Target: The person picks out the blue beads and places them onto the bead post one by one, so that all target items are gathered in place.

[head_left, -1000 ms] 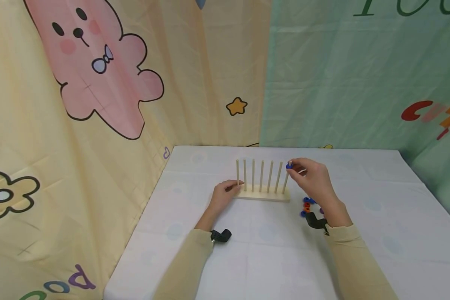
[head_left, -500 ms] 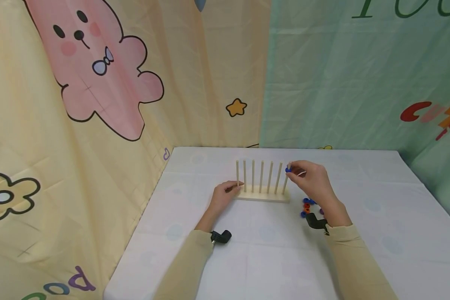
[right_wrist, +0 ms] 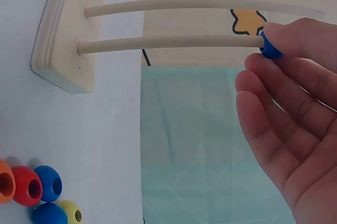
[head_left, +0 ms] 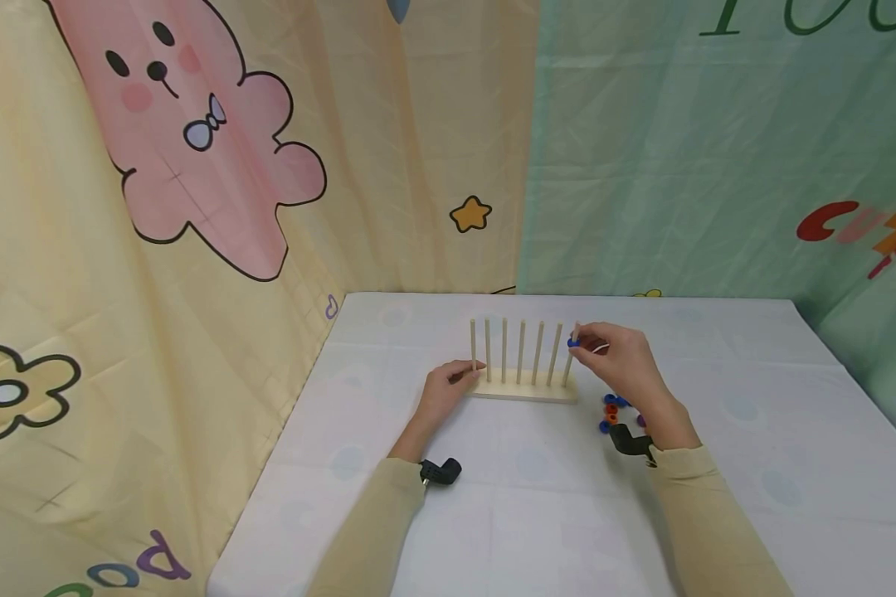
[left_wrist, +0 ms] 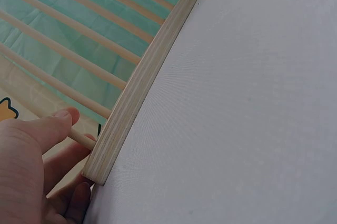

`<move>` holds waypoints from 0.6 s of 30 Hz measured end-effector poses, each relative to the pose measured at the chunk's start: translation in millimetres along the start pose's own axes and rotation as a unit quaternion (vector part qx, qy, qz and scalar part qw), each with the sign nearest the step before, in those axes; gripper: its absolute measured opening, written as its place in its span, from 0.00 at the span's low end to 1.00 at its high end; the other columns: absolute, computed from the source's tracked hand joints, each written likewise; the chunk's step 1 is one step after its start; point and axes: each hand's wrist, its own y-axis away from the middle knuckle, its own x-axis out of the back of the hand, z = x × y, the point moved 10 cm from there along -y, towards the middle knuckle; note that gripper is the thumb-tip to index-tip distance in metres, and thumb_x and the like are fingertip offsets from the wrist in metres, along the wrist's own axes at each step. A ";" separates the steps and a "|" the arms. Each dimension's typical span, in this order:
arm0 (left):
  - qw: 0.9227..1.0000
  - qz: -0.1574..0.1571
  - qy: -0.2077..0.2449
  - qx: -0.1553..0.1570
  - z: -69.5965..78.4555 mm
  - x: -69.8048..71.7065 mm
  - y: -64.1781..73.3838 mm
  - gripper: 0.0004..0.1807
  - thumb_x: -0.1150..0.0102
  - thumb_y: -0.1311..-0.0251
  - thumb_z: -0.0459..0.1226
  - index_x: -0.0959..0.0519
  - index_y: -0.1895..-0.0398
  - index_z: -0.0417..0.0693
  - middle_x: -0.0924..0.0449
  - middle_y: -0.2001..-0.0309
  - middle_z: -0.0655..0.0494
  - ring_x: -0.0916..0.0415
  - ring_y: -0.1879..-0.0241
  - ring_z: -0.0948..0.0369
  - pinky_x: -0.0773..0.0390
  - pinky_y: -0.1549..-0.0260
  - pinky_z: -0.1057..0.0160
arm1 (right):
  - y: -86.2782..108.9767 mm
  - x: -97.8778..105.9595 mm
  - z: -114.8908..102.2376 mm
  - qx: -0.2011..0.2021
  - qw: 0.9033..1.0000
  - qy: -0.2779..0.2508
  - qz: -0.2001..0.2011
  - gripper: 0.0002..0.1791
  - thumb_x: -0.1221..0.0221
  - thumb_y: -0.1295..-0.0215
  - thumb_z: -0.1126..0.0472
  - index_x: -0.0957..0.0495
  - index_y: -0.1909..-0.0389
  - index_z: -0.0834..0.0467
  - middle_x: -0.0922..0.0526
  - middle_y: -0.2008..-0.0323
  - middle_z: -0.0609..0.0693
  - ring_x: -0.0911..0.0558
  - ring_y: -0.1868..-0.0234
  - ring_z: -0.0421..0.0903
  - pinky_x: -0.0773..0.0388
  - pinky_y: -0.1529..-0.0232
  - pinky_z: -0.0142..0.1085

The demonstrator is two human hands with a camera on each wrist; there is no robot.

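A wooden peg stand [head_left: 526,391] with a row of several upright pegs stands on the white-covered table. At its left end my left hand [head_left: 442,391] pinches the outermost peg [left_wrist: 81,139] low down between thumb and fingers, with other fingertips beside the end of the base [left_wrist: 142,90]. My right hand [head_left: 621,355] is at the upper part of the rightmost peg [right_wrist: 174,44]. Its thumb and index finger pinch a blue bead [right_wrist: 270,48], which is threaded on that peg below its tip. The other right fingers are loosely bent, with nothing in them.
Loose beads lie on the table right of the stand, partly hidden by the right wrist in the head view: a red bead [right_wrist: 26,186], an orange bead [right_wrist: 5,183], a yellow bead [right_wrist: 71,212] and blue ones. Printed curtains [head_left: 418,149] hang behind the table.
My right hand has come down slightly, bringing the blue bead a little lower along the rightmost peg. The left hand keeps its place at the stand's left end.
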 end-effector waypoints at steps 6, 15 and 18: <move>1.000 -0.004 0.008 -0.006 0.6 -0.6 0.4 0.11 0.37 0.31 0.42 0.13 0.49 0.55 0.16 0.48 0.60 0.22 0.49 0.61 0.24 0.48 0.57 | -0.2 -4.6 4.9 -0.009 1.000 0.001 -0.012 0.14 0.30 0.38 0.62 0.15 0.52 0.58 0.14 0.63 0.51 0.16 0.62 0.47 0.16 0.59 0.48; 1.000 -0.001 0.010 -0.014 1.3 -0.5 0.7 0.12 0.37 0.31 0.41 0.13 0.48 0.54 0.16 0.48 0.59 0.22 0.50 0.60 0.24 0.49 0.59 | 0.0 -12.4 11.5 -0.021 0.999 -0.004 -0.041 0.13 0.31 0.36 0.61 0.15 0.52 0.59 0.14 0.63 0.52 0.16 0.61 0.49 0.17 0.57 0.49; 1.000 0.003 0.009 -0.015 1.3 -0.8 1.1 0.12 0.37 0.31 0.41 0.13 0.48 0.53 0.16 0.48 0.59 0.22 0.50 0.60 0.24 0.49 0.59 | 0.2 -14.9 13.9 -0.026 0.998 0.000 -0.049 0.12 0.31 0.36 0.61 0.15 0.53 0.59 0.14 0.63 0.51 0.16 0.61 0.48 0.17 0.57 0.49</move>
